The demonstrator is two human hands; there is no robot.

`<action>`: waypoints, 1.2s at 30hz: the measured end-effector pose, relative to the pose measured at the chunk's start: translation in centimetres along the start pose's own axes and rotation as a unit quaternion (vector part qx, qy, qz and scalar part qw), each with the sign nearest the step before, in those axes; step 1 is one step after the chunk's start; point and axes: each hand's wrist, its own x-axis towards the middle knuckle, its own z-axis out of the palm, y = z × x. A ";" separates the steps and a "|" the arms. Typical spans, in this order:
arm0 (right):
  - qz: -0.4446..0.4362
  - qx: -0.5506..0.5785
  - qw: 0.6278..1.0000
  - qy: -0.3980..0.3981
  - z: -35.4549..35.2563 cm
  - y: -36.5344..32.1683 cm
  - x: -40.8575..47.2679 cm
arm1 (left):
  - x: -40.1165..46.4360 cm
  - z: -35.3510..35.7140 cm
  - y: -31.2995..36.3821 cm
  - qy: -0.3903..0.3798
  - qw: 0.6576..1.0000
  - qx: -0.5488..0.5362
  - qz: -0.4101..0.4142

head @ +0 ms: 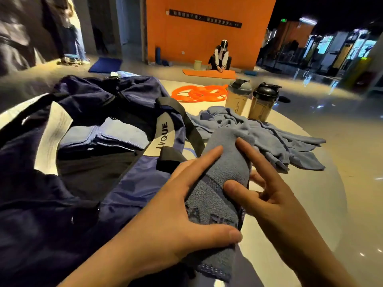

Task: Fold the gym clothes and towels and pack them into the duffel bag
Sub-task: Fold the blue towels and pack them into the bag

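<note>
- Rolled towel (222,175) — blue-grey, held above the desk (300,204) just right of the open duffel bag (116,183).
- Left hand (176,214): thumb and fingers wrapped round the roll.
- Right hand (269,195): thumb pressing it, forefinger extended on top — grip seems loose.
- More towels (269,137) lie crumpled behind, near two shaker bottles (248,100).

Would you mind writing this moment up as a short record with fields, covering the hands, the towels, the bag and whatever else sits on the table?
left hand: left hand grips the rolled towel from its left side
right hand: right hand holds the same roll, thumb on top, index finger straight
duffel bag: duffel bag open, left of the roll, folded cloth inside
loose towels: loose towels unfolded in a heap on the table
shaker bottles: shaker bottles upright behind the heap
orange band: orange band at the far edge
</note>
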 end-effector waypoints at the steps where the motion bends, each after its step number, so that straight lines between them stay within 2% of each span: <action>1: 0.001 -0.004 1.000 -0.014 0.7 -0.3 0.6 | -0.4 -0.8 0.1 0.022 1.000 0.016 0.015; 7: 0.012 0.043 0.992 -0.120 5.8 -2.6 3.7 | -2.7 -5.4 1.6 0.127 0.982 0.115 0.074; 12: -0.023 0.073 0.981 -0.180 9.0 -4.1 5.5 | -4.1 -8.0 2.9 0.156 0.983 0.078 0.062; 15: -0.035 0.076 0.980 -0.182 10.2 -4.4 6.3 | -4.3 -9.0 2.7 0.175 0.977 0.111 0.059; 22: -0.073 0.043 0.983 -0.161 11.6 -3.5 7.5 | -3.5 -9.5 1.8 0.246 0.945 0.214 -0.023; 25: -0.063 0.030 0.983 -0.169 11.5 -3.0 8.4 | -3.1 -10.9 1.8 0.205 0.943 0.259 -0.045; 27: -0.056 0.016 0.985 -0.163 11.1 -2.8 9.5 | -2.8 -12.8 2.2 0.192 0.941 0.277 -0.025; 28: -0.050 0.002 0.987 -0.154 10.9 -2.6 10.2 | -2.5 -14.1 2.3 0.215 0.929 0.301 0.000; 30: -0.010 0.006 0.990 -0.143 10.5 -2.4 11.4 | -1.2 -17.3 1.8 0.274 0.879 0.391 0.011; 32: 0.035 0.014 0.985 -0.167 10.2 -2.1 12.2 | 0.8 -20.7 0.8 0.265 0.826 0.491 -0.081; 34: 0.059 -0.005 0.981 -0.185 10.2 -1.4 12.6 | 2.5 -23.1 -0.4 0.207 0.795 0.533 -0.200; 36: 0.051 -0.058 0.981 -0.179 10.1 -0.4 12.9 | 3.6 -23.9 -1.5 0.164 0.767 0.566 -0.255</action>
